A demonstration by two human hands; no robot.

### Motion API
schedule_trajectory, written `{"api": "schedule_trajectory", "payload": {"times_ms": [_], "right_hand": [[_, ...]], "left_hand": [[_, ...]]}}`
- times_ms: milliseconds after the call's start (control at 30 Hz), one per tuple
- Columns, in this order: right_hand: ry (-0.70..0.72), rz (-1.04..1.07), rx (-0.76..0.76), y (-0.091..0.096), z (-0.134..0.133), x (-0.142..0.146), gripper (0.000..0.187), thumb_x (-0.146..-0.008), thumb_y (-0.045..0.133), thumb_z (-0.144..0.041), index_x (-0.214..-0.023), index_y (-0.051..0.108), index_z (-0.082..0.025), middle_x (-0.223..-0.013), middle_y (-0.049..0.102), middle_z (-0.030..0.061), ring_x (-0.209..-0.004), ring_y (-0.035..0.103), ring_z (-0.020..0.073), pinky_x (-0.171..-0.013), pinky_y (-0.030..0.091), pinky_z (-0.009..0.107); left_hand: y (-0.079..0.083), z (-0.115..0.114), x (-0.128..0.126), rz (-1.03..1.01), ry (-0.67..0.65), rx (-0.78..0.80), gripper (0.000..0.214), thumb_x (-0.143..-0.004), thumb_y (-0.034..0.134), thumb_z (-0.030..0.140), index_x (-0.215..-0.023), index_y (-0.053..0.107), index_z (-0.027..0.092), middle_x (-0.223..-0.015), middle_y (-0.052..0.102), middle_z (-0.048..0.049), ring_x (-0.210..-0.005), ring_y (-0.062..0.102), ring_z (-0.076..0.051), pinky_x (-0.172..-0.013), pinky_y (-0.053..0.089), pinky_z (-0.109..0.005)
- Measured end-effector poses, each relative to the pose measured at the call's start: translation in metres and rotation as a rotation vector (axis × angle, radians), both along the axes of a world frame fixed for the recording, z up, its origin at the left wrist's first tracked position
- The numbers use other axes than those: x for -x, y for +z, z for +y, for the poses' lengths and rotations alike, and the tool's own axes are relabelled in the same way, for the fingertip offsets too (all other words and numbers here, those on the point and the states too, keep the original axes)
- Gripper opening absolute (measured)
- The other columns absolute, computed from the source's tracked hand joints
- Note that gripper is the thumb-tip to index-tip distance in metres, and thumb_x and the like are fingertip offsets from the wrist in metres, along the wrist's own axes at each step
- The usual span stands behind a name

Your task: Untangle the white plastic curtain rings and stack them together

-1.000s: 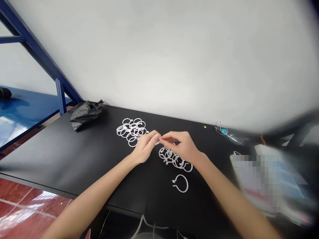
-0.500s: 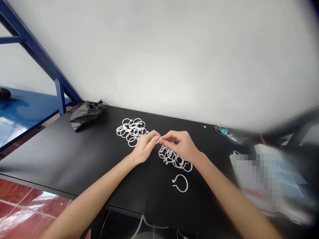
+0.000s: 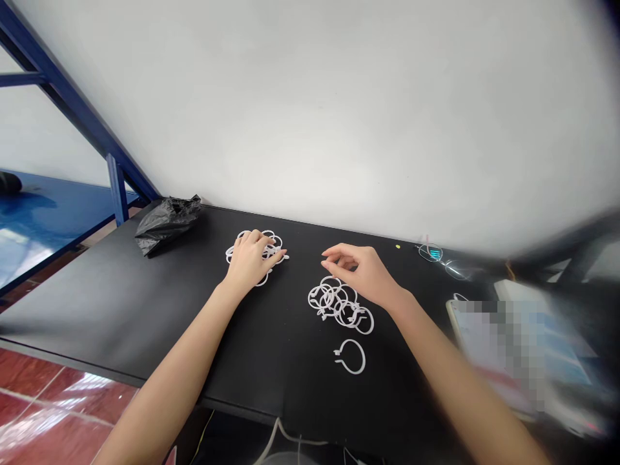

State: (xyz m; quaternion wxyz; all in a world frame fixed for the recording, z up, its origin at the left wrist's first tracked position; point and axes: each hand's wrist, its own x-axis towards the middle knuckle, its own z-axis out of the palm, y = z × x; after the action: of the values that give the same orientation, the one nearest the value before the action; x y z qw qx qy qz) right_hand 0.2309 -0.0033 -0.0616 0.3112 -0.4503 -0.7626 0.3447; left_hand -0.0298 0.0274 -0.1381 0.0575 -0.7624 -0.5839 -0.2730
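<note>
My left hand lies over the left pile of white plastic rings, with its fingers spread and the thumb apart. It covers much of that pile, and what is under the fingers is hidden. Just above the right pile of white rings, my right hand hovers with curled fingers and a gap between thumb and forefinger. Nothing shows in that gap. One single white ring, split and with a small clasp at its open ends, rests apart on the near side of the right pile.
A crumpled black plastic bag sits at the back left of the black table. Eyeglasses lie at the back right, near a small yellow bit. A blurred pale booklet or packet is at the right. Behind rises a white wall.
My hands, which were together at a small white piece, have parted. The left has moved left onto the left pile; the right has drawn slightly right and shows no piece.
</note>
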Motion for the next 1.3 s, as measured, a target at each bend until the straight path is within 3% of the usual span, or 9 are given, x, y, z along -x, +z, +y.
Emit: {"api": "schedule_trajectory", "payload": {"times_ms": [200,367,500,633,767,867,1000,1167,1300], "right_hand": [[-0.058,-0.213,0.087,0.003,0.008,-0.018,0.017,-0.085,0.063,-0.034,-0.091,0.071,-0.019,-0.072,0.071,0.0026,-0.057,0.064,0.0155,-0.057,0.049,0.029],[-0.007,-0.335,0.172,-0.003,0.014,-0.029,0.010,-0.079,0.067,-0.027,-0.082,0.072,-0.019,-0.071,0.072,0.0032,-0.058,0.065,0.0162,-0.055,0.047,0.028],[0.020,-0.332,0.218,-0.019,0.017,-0.024,0.001,-0.073,0.070,-0.018,-0.073,0.071,-0.018,-0.076,0.073,0.0042,-0.054,0.063,0.0137,-0.051,0.046,0.025],[0.015,-0.309,0.232,-0.028,0.020,-0.020,0.008,-0.069,0.066,-0.010,-0.067,0.069,-0.017,-0.066,0.070,0.0026,-0.053,0.061,0.0129,-0.050,0.045,0.023],[-0.030,-0.247,0.208,-0.018,0.019,-0.020,0.003,-0.072,0.065,-0.016,-0.071,0.067,-0.016,-0.061,0.064,0.0004,-0.055,0.058,0.0118,-0.051,0.045,0.023],[0.013,-0.145,0.271,-0.005,0.015,-0.020,0.009,-0.076,0.067,-0.025,-0.078,0.066,-0.016,-0.061,0.060,-0.0016,-0.052,0.054,0.0097,-0.045,0.043,0.020],[0.081,0.066,0.383,0.008,0.009,-0.019,0.021,-0.076,0.073,-0.034,-0.080,0.064,-0.015,-0.063,0.060,-0.0012,-0.051,0.053,0.0089,-0.041,0.043,0.019],[0.079,0.123,0.373,0.017,0.003,-0.016,0.025,-0.076,0.076,-0.038,-0.082,0.067,-0.015,-0.064,0.063,0.0000,-0.053,0.057,0.0101,-0.044,0.047,0.021],[0.070,0.116,0.277,0.016,0.000,-0.010,0.023,-0.079,0.073,-0.038,-0.082,0.070,-0.015,-0.067,0.067,0.0023,-0.055,0.058,0.0107,-0.046,0.046,0.021]], "left_hand": [[-0.001,-0.002,-0.001,0.017,0.001,0.053,0.025,-0.092,0.054,0.038,-0.100,0.067,0.018,-0.095,0.065,-0.0104,-0.096,0.056,-0.030,-0.082,0.042,-0.041],[0.006,-0.006,-0.008,-0.045,-0.044,0.032,0.025,-0.094,0.052,0.038,-0.100,0.065,0.018,-0.098,0.064,-0.0100,-0.096,0.055,-0.028,-0.085,0.041,-0.042],[0.012,-0.016,-0.022,-0.096,-0.197,0.018,0.022,-0.097,0.049,0.034,-0.102,0.063,0.018,-0.100,0.063,-0.0089,-0.097,0.056,-0.025,-0.089,0.041,-0.040],[0.016,-0.024,-0.033,-0.119,-0.331,0.008,0.018,-0.097,0.048,0.029,-0.100,0.062,0.017,-0.100,0.064,-0.0080,-0.094,0.057,-0.022,-0.089,0.041,-0.038],[0.019,-0.026,-0.036,-0.179,-0.373,0.011,0.017,-0.097,0.048,0.027,-0.097,0.063,0.018,-0.096,0.065,-0.0077,-0.089,0.057,-0.021,-0.086,0.042,-0.038],[0.024,-0.028,-0.039,-0.322,-0.408,0.036,0.017,-0.096,0.051,0.028,-0.093,0.064,0.018,-0.092,0.066,-0.0075,-0.087,0.058,-0.020,-0.084,0.044,-0.037],[0.028,-0.037,-0.050,-0.563,-0.465,0.243,0.019,-0.093,0.056,0.035,-0.095,0.064,0.018,-0.078,0.064,-0.0032,-0.074,0.059,-0.016,-0.075,0.048,-0.031],[0.027,-0.049,-0.063,-0.785,-0.580,0.541,0.040,-0.090,0.062,0.041,-0.123,0.055,0.019,-0.075,0.059,0.0019,-0.064,0.054,-0.011,-0.066,0.047,-0.026],[0.028,-0.052,-0.070,-1.013,-0.648,0.782,0.028,-0.091,0.060,0.043,-0.089,0.062,0.015,-0.064,0.055,0.0032,-0.056,0.049,-0.008,-0.056,0.041,-0.022]]}}
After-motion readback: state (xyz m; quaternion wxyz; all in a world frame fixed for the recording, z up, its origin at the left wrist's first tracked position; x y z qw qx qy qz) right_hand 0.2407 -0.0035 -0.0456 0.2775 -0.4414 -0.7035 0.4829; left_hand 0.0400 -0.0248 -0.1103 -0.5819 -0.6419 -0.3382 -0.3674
